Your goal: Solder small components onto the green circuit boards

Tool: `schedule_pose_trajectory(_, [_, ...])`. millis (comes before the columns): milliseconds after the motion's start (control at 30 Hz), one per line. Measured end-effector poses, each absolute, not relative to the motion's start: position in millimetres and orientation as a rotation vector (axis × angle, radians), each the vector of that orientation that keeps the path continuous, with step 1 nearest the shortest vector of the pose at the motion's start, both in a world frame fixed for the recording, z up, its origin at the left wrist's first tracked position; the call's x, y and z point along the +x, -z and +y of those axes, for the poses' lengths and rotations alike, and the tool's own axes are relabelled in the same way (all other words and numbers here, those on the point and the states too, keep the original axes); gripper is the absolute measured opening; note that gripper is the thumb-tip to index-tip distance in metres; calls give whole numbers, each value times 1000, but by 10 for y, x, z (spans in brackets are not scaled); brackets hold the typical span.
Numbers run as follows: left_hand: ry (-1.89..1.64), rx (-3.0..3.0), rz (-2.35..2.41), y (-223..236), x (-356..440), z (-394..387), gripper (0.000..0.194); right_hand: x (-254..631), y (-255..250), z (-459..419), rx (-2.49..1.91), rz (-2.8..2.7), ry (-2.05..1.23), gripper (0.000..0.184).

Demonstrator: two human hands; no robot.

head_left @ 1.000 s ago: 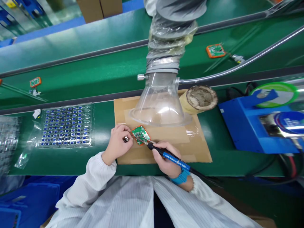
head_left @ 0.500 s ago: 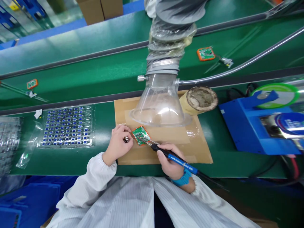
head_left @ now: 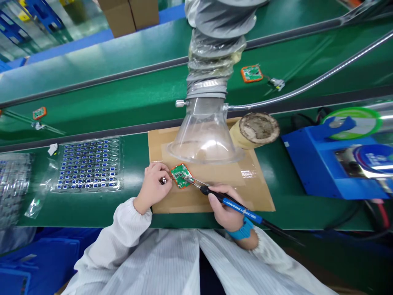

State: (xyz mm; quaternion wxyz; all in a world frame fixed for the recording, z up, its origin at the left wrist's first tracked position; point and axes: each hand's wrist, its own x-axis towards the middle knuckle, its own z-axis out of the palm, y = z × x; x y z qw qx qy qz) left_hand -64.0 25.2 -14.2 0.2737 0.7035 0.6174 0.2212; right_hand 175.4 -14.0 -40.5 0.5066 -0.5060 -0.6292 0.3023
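Green bench (head_left: 135, 205): carries the work at its near edge; it seems a good height for propping both wrists against wobble.
Cardboard sheet (head_left: 196, 205): lies under the board; as a judgement, the board needs to sit flat on it so it cannot rock.
Clear hood (head_left: 202, 141): hangs just beyond the board, on the far side; working close to its rim should help draw fumes.
Blue-handled iron (head_left: 241, 209): slants in from the near right; a light, shallow approach probably suits the crowded surface.
Right hand (head_left: 227, 213): fingers closed around that handle.
Left hand (head_left: 152, 186): fingertips drawn narrow about a small metal part (head_left: 163, 180), best kept clear of the heat.
Green board (head_left: 181, 172): orange-edged, between the hands.
Iron tip (head_left: 188, 179): over the board's right half; contact cannot be told. Brief, exact touches would spare neighbouring parts.
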Motion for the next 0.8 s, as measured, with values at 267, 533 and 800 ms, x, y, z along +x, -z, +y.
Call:
schedule_pose_trajectory(267, [-446,1865,1474,-63,-719,332,14,1997,519,-85,-1310,-1371,-646,9])
schedule_pose_trajectory(533, [-726,985,1414,-92,-1251,1397,19,2228,448,58,-1361,-1269,-485,4])
schedule_pose_trajectory(800, [-1146,1492,1993,-297,-1059,2611,13,2274,398,93,-1352,-1256,-556,6])
